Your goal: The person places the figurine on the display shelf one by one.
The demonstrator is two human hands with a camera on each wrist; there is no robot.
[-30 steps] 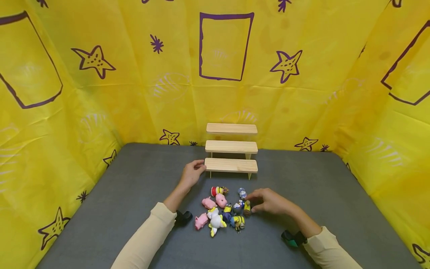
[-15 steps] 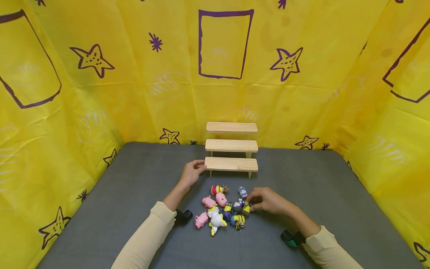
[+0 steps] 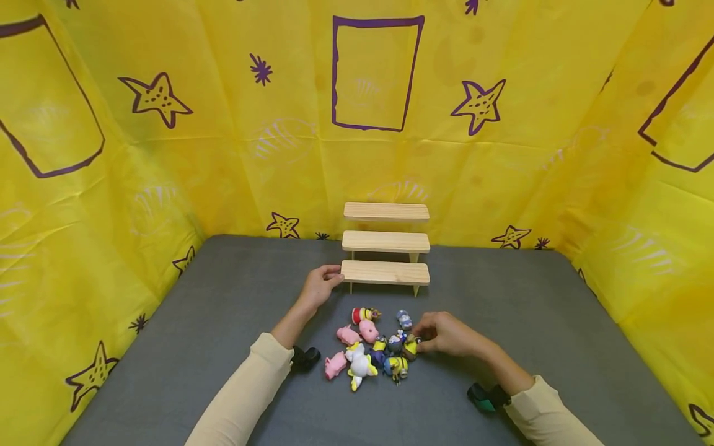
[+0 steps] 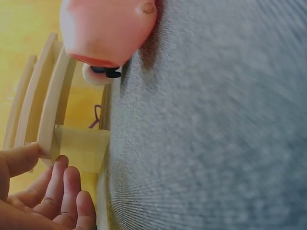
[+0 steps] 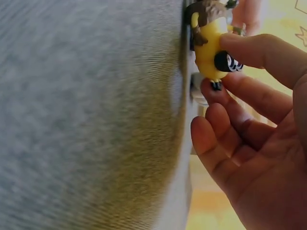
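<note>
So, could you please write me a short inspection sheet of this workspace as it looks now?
Surface: grey felt-like mat, flat.
Job's things: yellow figurine with brown hair, pinched by the right hand; three-step wooden riser at the back of the mat.
Clutter: pile of small toy figures in front of the riser, among them pink pigs, yellow goggle-eyed figures and a white unicorn.
Grippers: left hand holds the left end of the bottom step; right hand's thumb and fingers pinch the figurine.
Cables: nothing seen.
Surroundings: yellow sheet with purple stars and rectangles on three sides.
</note>
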